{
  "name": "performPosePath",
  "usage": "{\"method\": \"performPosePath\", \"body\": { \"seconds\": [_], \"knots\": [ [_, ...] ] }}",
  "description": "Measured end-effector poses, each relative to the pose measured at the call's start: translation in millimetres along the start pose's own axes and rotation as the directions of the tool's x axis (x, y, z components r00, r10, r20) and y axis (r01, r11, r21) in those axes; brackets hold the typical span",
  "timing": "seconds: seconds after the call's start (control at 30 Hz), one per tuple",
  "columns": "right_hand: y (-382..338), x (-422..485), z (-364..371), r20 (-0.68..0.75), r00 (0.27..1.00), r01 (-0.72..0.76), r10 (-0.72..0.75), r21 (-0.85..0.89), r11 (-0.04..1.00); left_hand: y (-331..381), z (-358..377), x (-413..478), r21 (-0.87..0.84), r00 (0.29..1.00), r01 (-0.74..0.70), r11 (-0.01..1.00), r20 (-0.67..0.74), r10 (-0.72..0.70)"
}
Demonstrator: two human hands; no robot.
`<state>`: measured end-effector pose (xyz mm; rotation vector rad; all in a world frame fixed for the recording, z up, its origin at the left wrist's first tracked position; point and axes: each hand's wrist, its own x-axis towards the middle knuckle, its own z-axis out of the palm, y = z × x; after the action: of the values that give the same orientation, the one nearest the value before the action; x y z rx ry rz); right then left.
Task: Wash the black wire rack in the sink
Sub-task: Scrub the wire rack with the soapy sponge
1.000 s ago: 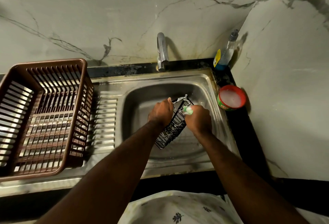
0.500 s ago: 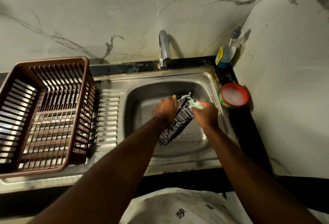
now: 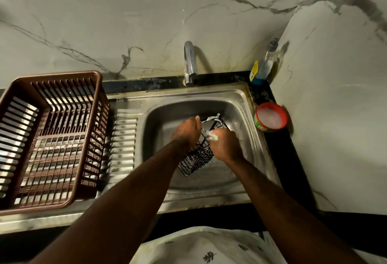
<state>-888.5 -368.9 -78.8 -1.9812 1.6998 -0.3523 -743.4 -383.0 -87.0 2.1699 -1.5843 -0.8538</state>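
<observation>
The black wire rack (image 3: pixel 196 159) is held tilted over the basin of the steel sink (image 3: pixel 247 100), with white foam on its upper wires. My left hand (image 3: pixel 186 130) grips the rack's left side near the top. My right hand (image 3: pixel 225 145) holds a small green scrubber (image 3: pixel 212 136) and presses it against the rack's right side. The middle of the rack is hidden behind both hands.
A brown plastic dish basket (image 3: pixel 50 138) stands on the drainboard at the left. The tap (image 3: pixel 189 62) rises behind the basin, with no water seen running. A red tub of soapy paste (image 3: pixel 270 120) and a dish-soap bottle (image 3: pixel 262 66) stand at the sink's right corner.
My right hand with the scrubber has slid back down along the rack after reaching its top. The left hand keeps its grip, and the rack stays tilted in the basin.
</observation>
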Motion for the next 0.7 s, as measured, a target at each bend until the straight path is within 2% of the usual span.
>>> {"method": "performPosePath", "body": {
  "seconds": [0.13,0.27,0.33,0.4,0.5,0.6,0.7],
  "knots": [
    [-5,-4,8,0.003,0.999,-0.049,0.049,-0.015,0.999,13,-9,6,0.133,0.997,-0.024,0.991,0.073,0.015],
    [-13,-18,22,-0.067,0.995,0.089,-0.078,0.169,0.982,20,-4,11,0.305,0.991,-0.001,0.953,0.130,-0.040],
    [-8,-23,28,-0.120,0.984,0.159,-0.128,0.305,0.939,6,4,20,0.339,0.991,0.012,0.941,0.121,-0.056],
    [-8,-27,21,-0.129,0.984,0.163,-0.121,0.392,0.906,2,-4,15,0.335,0.992,-0.019,0.942,0.121,-0.024],
    [0,-31,17,-0.180,0.983,0.048,0.039,0.456,0.888,-5,-15,10,0.333,0.992,-0.083,0.939,0.119,0.045],
    [6,-25,7,-0.142,0.959,-0.109,0.244,0.611,0.784,-18,-23,6,0.311,0.991,-0.104,0.945,0.116,0.071],
    [7,-15,-8,-0.062,0.957,-0.155,0.282,0.714,0.683,-27,-26,3,0.300,0.984,-0.138,0.944,0.148,0.097]
  ]
}}
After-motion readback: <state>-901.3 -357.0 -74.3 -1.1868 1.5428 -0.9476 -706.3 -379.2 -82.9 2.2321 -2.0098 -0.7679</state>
